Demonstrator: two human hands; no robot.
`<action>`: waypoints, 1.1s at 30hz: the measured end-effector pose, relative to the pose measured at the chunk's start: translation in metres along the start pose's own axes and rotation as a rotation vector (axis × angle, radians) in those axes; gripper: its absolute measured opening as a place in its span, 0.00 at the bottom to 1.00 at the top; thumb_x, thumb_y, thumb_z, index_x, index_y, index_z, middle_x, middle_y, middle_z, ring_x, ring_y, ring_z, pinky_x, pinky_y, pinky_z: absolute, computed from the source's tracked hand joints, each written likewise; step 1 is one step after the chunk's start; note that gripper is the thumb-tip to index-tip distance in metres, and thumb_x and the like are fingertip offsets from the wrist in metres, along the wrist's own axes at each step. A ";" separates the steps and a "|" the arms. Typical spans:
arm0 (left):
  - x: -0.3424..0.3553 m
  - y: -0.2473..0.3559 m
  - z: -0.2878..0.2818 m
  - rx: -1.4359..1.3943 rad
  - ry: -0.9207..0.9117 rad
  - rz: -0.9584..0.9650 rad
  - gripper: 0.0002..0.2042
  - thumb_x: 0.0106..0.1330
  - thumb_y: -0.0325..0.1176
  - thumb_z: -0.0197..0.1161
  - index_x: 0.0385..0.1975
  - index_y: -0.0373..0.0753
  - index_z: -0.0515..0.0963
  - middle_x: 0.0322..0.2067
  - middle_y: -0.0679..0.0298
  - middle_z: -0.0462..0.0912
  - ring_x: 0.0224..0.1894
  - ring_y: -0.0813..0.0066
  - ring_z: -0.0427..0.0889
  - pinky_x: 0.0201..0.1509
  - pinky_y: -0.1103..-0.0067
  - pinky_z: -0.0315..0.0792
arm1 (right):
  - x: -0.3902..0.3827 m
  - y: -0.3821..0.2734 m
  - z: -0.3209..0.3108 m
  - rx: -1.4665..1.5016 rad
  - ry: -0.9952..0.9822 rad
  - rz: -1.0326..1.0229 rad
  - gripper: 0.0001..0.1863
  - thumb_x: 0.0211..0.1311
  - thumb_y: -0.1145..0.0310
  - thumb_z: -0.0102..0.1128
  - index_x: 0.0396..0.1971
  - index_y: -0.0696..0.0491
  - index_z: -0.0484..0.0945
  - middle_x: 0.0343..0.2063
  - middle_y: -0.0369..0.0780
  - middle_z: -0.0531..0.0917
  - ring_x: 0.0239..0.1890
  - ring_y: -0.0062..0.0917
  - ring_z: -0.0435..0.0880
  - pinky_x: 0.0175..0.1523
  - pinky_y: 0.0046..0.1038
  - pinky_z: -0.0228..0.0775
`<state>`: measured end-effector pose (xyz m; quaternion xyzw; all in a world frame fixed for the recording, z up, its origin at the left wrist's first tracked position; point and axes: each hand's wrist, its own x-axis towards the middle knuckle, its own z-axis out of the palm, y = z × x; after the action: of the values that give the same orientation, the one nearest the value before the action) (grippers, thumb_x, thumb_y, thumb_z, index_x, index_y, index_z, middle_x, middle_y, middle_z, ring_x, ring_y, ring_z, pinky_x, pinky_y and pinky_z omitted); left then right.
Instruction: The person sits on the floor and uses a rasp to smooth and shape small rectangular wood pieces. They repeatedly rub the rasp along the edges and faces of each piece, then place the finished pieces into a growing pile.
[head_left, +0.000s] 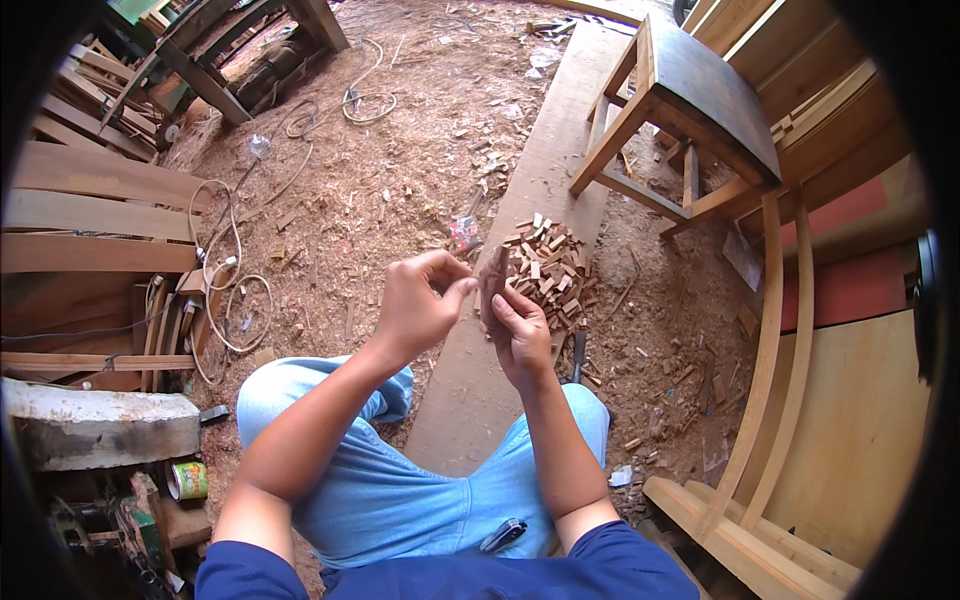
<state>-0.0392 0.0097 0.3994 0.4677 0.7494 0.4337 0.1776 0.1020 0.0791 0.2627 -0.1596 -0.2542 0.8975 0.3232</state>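
Note:
My right hand (525,335) grips a dark brown piece of wood (494,280), upright over the plank, with the thumb pressed along its side. Close beside it on the left, my left hand (425,295) is closed in a pinch, thumb against curled forefinger. Whatever lies between those fingertips is too small to make out. Just beyond my right hand, a heap of small cut wood blocks (550,262) covers part of a long flat plank (462,400). A dark-handled tool (579,355) lies beside my right knee, partly hidden.
A wooden chair (690,95) stands at the far right, near curved wooden rails (765,370). Boards (100,210) and a looped cable (235,290) lie left. A green tin (187,480) sits low left. Shavings cover the floor (320,210).

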 end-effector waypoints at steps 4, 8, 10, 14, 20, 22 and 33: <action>0.007 0.002 -0.006 0.026 0.064 -0.033 0.04 0.65 0.26 0.74 0.34 0.33 0.88 0.30 0.59 0.92 0.32 0.77 0.91 0.38 0.78 0.81 | -0.001 -0.002 0.001 -0.006 0.008 0.037 0.15 0.77 0.73 0.61 0.59 0.56 0.83 0.44 0.37 0.90 0.40 0.19 0.88 0.42 0.27 0.78; 0.006 0.004 -0.007 0.076 -0.003 0.075 0.04 0.65 0.26 0.73 0.36 0.33 0.87 0.31 0.57 0.92 0.35 0.72 0.92 0.41 0.77 0.82 | 0.001 -0.009 0.001 0.091 0.080 0.028 0.13 0.77 0.73 0.60 0.56 0.56 0.83 0.42 0.39 0.90 0.38 0.22 0.87 0.40 0.29 0.78; 0.006 0.005 -0.005 0.053 -0.019 0.134 0.05 0.65 0.25 0.73 0.38 0.33 0.87 0.33 0.56 0.92 0.37 0.71 0.93 0.42 0.76 0.82 | 0.003 -0.012 0.002 0.118 0.100 0.037 0.11 0.77 0.72 0.59 0.53 0.55 0.84 0.42 0.39 0.90 0.37 0.24 0.87 0.39 0.30 0.78; 0.003 0.004 -0.004 0.071 -0.066 0.211 0.06 0.66 0.24 0.72 0.40 0.33 0.85 0.36 0.56 0.92 0.39 0.69 0.93 0.45 0.73 0.83 | 0.004 -0.013 0.003 0.125 0.138 0.055 0.10 0.78 0.72 0.59 0.53 0.54 0.84 0.41 0.37 0.90 0.37 0.22 0.87 0.40 0.31 0.77; 0.003 -0.003 -0.007 0.133 -0.109 0.260 0.06 0.64 0.23 0.72 0.39 0.33 0.85 0.35 0.55 0.91 0.40 0.64 0.93 0.46 0.71 0.84 | 0.005 -0.013 0.004 0.090 0.098 0.025 0.10 0.77 0.73 0.59 0.53 0.54 0.84 0.41 0.37 0.89 0.38 0.20 0.86 0.42 0.31 0.77; 0.003 -0.006 -0.007 0.131 -0.119 0.256 0.06 0.64 0.24 0.71 0.39 0.34 0.84 0.34 0.54 0.90 0.39 0.58 0.91 0.45 0.68 0.83 | 0.004 -0.012 0.006 0.020 0.079 0.020 0.13 0.77 0.73 0.60 0.56 0.55 0.83 0.42 0.35 0.89 0.39 0.18 0.84 0.43 0.27 0.75; 0.005 -0.014 0.001 0.198 -0.078 0.272 0.06 0.65 0.31 0.73 0.35 0.37 0.84 0.33 0.57 0.89 0.39 0.54 0.87 0.44 0.62 0.79 | 0.003 -0.010 0.013 -0.250 0.019 -0.046 0.15 0.76 0.71 0.61 0.57 0.59 0.85 0.36 0.30 0.83 0.34 0.13 0.73 0.41 0.20 0.64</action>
<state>-0.0484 0.0117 0.3877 0.5965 0.7107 0.3596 0.0991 0.0986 0.0835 0.2792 -0.2012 -0.3645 0.8497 0.3235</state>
